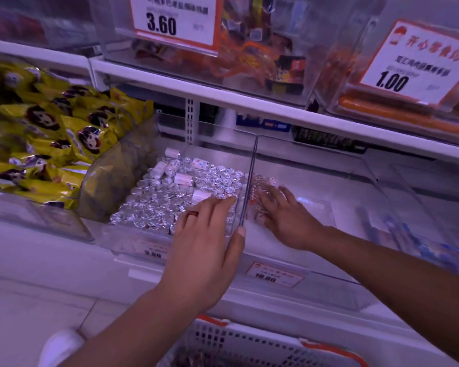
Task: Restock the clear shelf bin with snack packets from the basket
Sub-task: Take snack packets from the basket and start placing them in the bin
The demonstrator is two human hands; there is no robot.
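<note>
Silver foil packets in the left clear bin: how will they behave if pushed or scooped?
The silver foil packets look small, loose and heaped, so a push would probably shift them as a sliding pile. The shiny wrap suggests slippery, crinkly surfaces. The few white cylindrical rolls on top may roll. The left hand rests at the bin's edge.

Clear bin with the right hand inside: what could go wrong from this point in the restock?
1. The right hand presses a few packets against the divider wall; they could scatter over the bin's bare floor.
2. The left hand rests across the silver sweets in the neighbouring bin, thumb at the divider's front end; packets might spill into that bin.
</note>
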